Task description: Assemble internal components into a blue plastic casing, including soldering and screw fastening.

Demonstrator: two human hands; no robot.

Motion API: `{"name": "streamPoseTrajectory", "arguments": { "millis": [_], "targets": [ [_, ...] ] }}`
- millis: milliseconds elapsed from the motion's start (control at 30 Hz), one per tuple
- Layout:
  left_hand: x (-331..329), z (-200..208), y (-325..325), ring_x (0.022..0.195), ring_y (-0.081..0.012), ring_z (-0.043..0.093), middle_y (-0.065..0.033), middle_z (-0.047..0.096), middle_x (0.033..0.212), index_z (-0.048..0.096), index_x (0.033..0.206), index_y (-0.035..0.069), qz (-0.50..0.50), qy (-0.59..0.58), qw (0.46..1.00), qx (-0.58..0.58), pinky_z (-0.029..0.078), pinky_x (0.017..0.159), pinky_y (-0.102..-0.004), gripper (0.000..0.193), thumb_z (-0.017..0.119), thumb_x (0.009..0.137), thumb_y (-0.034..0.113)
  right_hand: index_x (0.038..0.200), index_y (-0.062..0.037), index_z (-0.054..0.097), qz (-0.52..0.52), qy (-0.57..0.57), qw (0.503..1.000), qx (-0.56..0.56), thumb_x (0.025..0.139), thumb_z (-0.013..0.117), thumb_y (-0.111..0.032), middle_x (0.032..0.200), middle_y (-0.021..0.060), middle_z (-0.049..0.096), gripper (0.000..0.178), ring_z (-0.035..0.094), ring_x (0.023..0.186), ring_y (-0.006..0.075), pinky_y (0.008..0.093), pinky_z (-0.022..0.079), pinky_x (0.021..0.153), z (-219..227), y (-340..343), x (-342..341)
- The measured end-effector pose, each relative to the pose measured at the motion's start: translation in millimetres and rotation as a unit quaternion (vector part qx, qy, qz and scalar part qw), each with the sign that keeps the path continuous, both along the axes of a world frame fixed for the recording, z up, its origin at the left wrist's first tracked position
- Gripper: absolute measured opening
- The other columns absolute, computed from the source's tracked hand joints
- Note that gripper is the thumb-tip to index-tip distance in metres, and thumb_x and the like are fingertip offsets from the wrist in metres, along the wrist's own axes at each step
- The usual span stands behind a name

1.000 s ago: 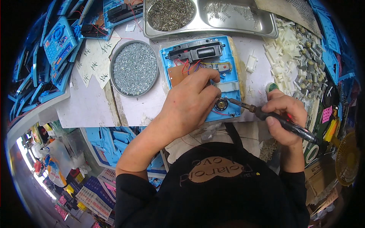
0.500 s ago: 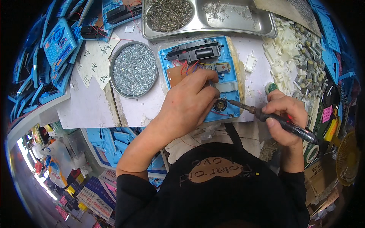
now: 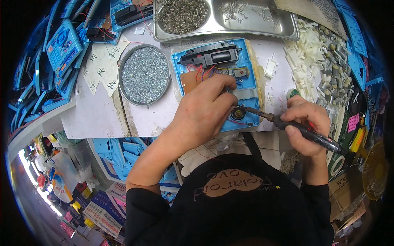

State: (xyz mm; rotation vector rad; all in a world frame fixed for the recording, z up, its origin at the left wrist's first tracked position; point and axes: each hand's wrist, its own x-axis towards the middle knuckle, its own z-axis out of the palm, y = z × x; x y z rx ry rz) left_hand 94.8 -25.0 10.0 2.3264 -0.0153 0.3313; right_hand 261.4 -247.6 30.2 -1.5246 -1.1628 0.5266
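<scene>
A soldering iron (image 3: 310,134) with a dark handle is gripped in my right hand (image 3: 308,127), its metal shaft pointing left. The tip reaches the edge of a round black speaker (image 3: 237,113) inside an open blue plastic casing (image 3: 248,96). My left hand (image 3: 205,107) lies over the casing, with bent fingers pressed together beside the tip. What they pinch, if anything, is hidden. Within the casing are a black plastic mechanism (image 3: 209,56), red wires and a brown circuit board (image 3: 188,80), partly covered by my left hand.
Left of the casing stands a round dish of small screws (image 3: 145,74). Behind is a metal tray (image 3: 226,29) holding small metal parts and springs. White and grey plastic pieces (image 3: 314,61) pile up at the right. Blue casings (image 3: 63,49) are stacked far left; a fan (image 3: 374,171) stands far right.
The soldering iron and my right hand have shifted slightly to the left, and the iron's tip has moved a little left by the speaker. My left hand stays nearly still.
</scene>
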Motion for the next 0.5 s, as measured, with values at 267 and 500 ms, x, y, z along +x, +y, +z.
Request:
{"name": "streamPoseTrajectory", "arguments": {
  "millis": [267, 500],
  "targets": [
    [-0.7, 0.0, -0.3, 0.089, -0.0289, 0.068, -0.0143, 0.061, 0.112, 0.066, 0.093, 0.002, 0.005, 0.006, 1.0, 0.004, 0.055, 0.075, -0.0363, 0.023, 0.077, 0.075, -0.006, 0.094, 0.0006, 0.07, 0.001, 0.0, 1.0, 0.02, 0.073, 0.073, -0.008, 0.059, 0.0018, 0.046, 0.023, 0.045, 0.055, 0.0182, 0.0332, 0.034, 0.054, -0.8, -8.6, 5.1],
    [-1.3, 3.9, -0.3, 0.09, -0.0285, 0.067, -0.0125, 0.061, 0.114, 0.067, 0.093, 0.004, 0.007, 0.023, 1.0, 0.001, 0.054, 0.077, -0.037, 0.02, 0.077, 0.077, -0.002, 0.094, 0.0003, 0.07, -0.005, -0.002, 1.0, 0.02, 0.075, 0.073, -0.01, 0.06, 0.002, 0.047, 0.022, 0.044, 0.054, 0.0182, 0.0333, 0.033, 0.053, -0.2, -11.5, 6.2]
  ]
}}
